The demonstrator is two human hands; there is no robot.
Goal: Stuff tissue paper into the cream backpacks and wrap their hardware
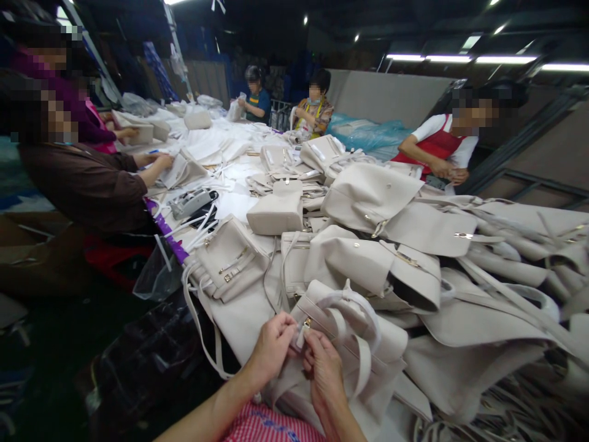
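A beige handbag lies in front of me, its looped handle standing up on the far side. From its gold zipper hangs a leather zipper pull, with what looks like a clear wrap around it. My left hand pinches this pull from the left, fingers curled together. On the other side, my right hand has thumb and forefinger closed on the pull's lower end. The fingertips of both hands almost meet and partly hide the pull.
Beige bags are heaped across the table beyond and to the right. A flat bag with zippers lies left, near the purple table edge. Several co-workers sit or stand around; one in a red apron handles something at right.
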